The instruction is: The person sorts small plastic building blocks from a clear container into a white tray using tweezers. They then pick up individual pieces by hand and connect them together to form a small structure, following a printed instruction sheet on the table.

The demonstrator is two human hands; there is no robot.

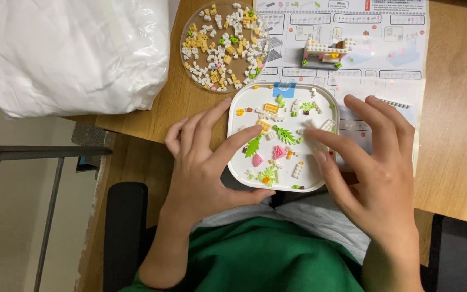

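A white square tray (pixel 320 181) lies at the table's near edge, holding several small bricks: green leaves, pink, yellow and white pieces. My left hand (pixel 204 162) rests at the tray's left rim, its index finger reaching over the tray beside a yellow brick (pixel 264 125), thumb under the near rim. My right hand (pixel 377 167) hovers at the tray's right side, fingers spread, index fingertip near a white brick (pixel 326 125). Neither hand grips anything.
A round clear dish (pixel 189 70) full of white, yellow and green bricks sits behind the tray. A partly built small model (pixel 325 51) stands on a paper instruction sheet (pixel 385 32). A white plastic bag (pixel 71 54) fills the left. Chair armrests (pixel 125 232) flank my lap.
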